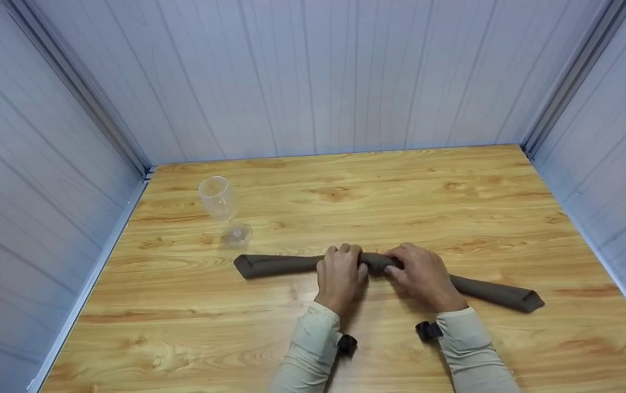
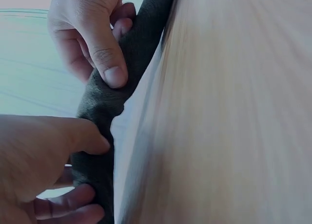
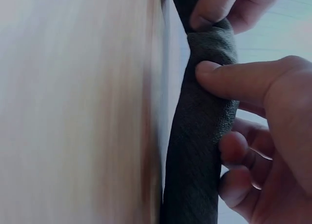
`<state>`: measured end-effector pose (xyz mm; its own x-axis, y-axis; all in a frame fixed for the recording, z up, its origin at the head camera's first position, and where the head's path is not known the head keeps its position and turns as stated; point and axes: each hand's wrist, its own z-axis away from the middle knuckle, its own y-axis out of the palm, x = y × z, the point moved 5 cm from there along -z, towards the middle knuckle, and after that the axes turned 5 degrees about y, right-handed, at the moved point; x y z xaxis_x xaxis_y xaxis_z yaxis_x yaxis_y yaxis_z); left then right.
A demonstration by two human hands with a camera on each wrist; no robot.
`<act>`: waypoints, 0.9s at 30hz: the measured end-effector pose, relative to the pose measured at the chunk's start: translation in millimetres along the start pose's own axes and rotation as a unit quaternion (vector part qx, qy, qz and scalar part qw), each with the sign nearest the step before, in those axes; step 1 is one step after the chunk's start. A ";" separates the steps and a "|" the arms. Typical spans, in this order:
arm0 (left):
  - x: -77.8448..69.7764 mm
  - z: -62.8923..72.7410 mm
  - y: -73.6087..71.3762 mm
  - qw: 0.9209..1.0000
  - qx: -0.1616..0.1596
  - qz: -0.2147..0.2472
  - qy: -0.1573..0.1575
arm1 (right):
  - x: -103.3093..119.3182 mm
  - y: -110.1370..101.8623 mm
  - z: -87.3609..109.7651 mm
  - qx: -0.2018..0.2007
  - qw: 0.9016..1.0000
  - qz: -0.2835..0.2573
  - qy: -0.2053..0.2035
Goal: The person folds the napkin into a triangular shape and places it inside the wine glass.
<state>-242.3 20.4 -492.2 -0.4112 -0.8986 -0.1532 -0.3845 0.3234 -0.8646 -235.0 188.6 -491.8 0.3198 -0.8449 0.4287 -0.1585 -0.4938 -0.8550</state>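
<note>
A dark grey-brown cloth (image 1: 285, 266), rolled into a long tube with folded, pointed ends, lies crosswise on the table in the head view. My left hand (image 1: 339, 278) grips it just left of its middle, thumb on the near side. On the other side of the middle, my right hand (image 1: 422, 274) pinches the roll between thumb and fingers. Between the two thumbs the cloth (image 2: 100, 104) bulges and creases in the left wrist view. The right wrist view has the right thumb (image 3: 229, 78) pressed on the roll, fingers curled behind it.
A clear stemmed glass (image 1: 217, 201) stands upright on the wooden table (image 1: 182, 338), beyond the cloth's left end. Pale panelled walls (image 1: 335, 76) close off the back and both sides.
</note>
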 end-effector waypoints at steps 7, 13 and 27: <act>2.1 -1.6 -3.5 0.998 -0.053 0.034 0.008 | -1.2 -3.0 -2.1 -0.032 0.999 -0.029 0.010; 4.2 -3.2 -5.2 0.994 -0.076 0.077 0.015 | -1.2 -3.3 -3.8 -0.049 0.997 -0.054 0.005; 7.1 -6.7 -13.5 0.976 -0.136 0.159 0.059 | -1.0 -7.7 -3.4 -0.090 0.993 -0.069 0.011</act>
<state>-245.6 11.6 -478.4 -0.6311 -0.7048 -0.3241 -0.4198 0.6616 -0.6213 -237.3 192.5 -484.6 0.3297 -0.7694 0.5470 -0.2798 -0.6330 -0.7218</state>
